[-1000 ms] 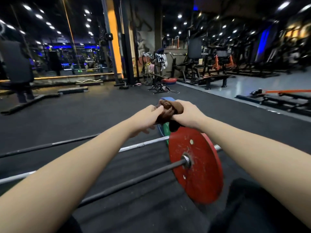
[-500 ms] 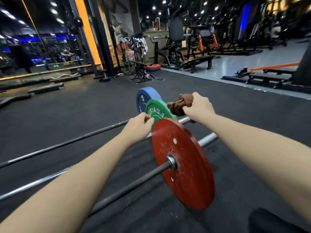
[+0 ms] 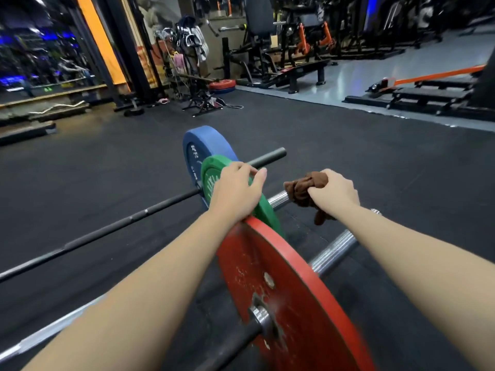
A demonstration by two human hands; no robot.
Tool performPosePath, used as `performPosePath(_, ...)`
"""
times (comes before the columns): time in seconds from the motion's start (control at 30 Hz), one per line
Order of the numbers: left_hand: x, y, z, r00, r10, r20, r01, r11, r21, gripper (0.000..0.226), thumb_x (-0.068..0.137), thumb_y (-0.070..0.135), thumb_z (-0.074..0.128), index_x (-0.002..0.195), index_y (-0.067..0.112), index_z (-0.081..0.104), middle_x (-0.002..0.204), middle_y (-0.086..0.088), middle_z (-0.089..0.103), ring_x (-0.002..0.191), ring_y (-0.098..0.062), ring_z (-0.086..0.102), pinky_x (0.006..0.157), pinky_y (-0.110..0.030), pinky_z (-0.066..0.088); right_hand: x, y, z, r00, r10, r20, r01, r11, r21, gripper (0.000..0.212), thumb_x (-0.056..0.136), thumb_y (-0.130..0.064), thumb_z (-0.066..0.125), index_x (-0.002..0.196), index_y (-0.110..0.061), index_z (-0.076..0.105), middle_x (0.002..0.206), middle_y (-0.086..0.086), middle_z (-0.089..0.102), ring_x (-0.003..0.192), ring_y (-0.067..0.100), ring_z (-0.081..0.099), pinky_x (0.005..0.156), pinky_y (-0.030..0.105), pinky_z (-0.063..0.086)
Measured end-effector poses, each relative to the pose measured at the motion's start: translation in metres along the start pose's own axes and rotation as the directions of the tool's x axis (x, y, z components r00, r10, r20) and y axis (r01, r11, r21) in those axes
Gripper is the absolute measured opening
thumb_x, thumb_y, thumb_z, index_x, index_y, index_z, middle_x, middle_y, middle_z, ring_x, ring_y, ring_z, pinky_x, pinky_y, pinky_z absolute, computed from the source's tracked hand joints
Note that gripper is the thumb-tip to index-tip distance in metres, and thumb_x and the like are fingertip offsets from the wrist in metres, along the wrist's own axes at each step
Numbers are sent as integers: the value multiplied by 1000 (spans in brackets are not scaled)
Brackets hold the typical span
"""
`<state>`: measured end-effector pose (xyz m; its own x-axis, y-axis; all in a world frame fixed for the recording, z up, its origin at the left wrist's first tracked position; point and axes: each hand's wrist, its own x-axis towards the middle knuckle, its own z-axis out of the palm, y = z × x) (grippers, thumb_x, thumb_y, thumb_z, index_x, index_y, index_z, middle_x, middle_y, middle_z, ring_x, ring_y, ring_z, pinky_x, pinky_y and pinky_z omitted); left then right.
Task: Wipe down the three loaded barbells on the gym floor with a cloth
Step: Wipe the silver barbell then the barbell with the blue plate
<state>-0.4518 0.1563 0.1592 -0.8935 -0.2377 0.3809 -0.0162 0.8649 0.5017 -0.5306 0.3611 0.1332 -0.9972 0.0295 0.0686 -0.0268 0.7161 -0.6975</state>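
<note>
- Stretching away toward the left edge of the gym floor (image 3: 107, 170), three shafts lie side by side, each long axis slanting from near-left to far-right. Their left ends are cut off from sight.
- The far barbell (image 3: 134, 216) is black and carries the blue plate (image 3: 197, 145). Its bare end pokes out beyond the plate.
- The middle barbell (image 3: 48, 336) carries the green plate (image 3: 211, 170). The left hand (image 3: 235, 191) sits on its top rim, fingers hooked over the far side and thumb stuck out, steadying it, I'd say.
- The near barbell (image 3: 233, 344) holds the red plate (image 3: 289, 295) upright. It is blurred, and its bottom runs out of view.
- Just right of the green plate, the chrome sleeve (image 3: 277, 200) of the middle bar passes under the right hand (image 3: 332, 195), which is clenched round the bunched brown cloth (image 3: 302, 186) and pressing it onto the metal.
- That puts the right hand on the work, and any stroke has to follow the sleeve's length, out from the plate or back toward it.
- I can't make out whether the cloth wraps right round the sleeve. The wrist hides most of the outer stretch, and only a bit of metal shows past it.
</note>
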Motion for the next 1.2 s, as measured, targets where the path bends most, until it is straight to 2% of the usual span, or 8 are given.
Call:
performPosePath(0.1,42,-1,22,997,63,-38,-56,986,159,40,102,54,43,102,24,70,120,8,61,125,-14,49,113,-40,28,28,27,25,999,30,45,-27,997,-66,29,77,-33,61,106,-35,61,97,1,62,85,29,54,74,32,46)
performPosePath(0.2,76,2,37,993,78,88,-106,918,382,58,99,68,27,101,30,70,108,9,67,118,-15,57,122,-48,15,54,52,52,1000,3,29,0,996,-84,26,81,-34,63,107,-36,59,96,-1,58,82,28,52,73,33,45)
performPosePath(0.33,80,6,38,970,67,235,-186,824,534,73,95,75,8,63,26,51,55,9,50,70,-15,52,101,-41,37,94,68,81,990,87,-113,-81,995,60,30,88,-33,61,118,-34,54,108,2,54,94,31,57,81,36,44)
performPosePath(0.47,77,4,39,960,43,278,-212,759,615,71,94,76,9,76,32,62,58,10,52,79,-15,56,92,-40,37,143,66,101,951,249,-181,-183,930,318,40,94,-27,56,133,-29,46,124,9,46,102,40,59,84,37,39)
performPosePath(0.63,78,5,41,954,22,298,-226,708,670,66,97,71,13,78,33,62,59,10,46,81,-17,51,90,-39,35,137,91,142,982,190,13,-187,947,262,66,95,-29,56,152,-42,26,129,12,45,108,38,55,89,38,40)
performPosePath(0.87,73,5,43,953,43,300,-246,687,684,57,100,55,23,83,27,69,70,7,60,92,-19,59,89,-38,35,149,95,142,998,-58,-24,61,985,162,52,91,-33,67,135,-44,43,126,-3,36,114,25,44,84,37,46)
performPosePath(1.0,69,0,46,955,88,284,-268,666,696,52,97,50,26,81,25,69,72,6,65,86,-18,56,85,-36,33,179,94,138,979,133,-156,-99,974,204,39,92,-39,65,129,-32,54,148,-2,30,127,33,33,99,46,46)
performPosePath(1.2,64,3,49,969,102,224,-229,705,671,43,92,41,29,73,21,61,62,5,54,78,-18,51,84,-36,34,184,78,132,987,-71,-147,50,988,-144,36,91,-37,65,123,-21,59,132,5,49,121,33,43,95,44,44)
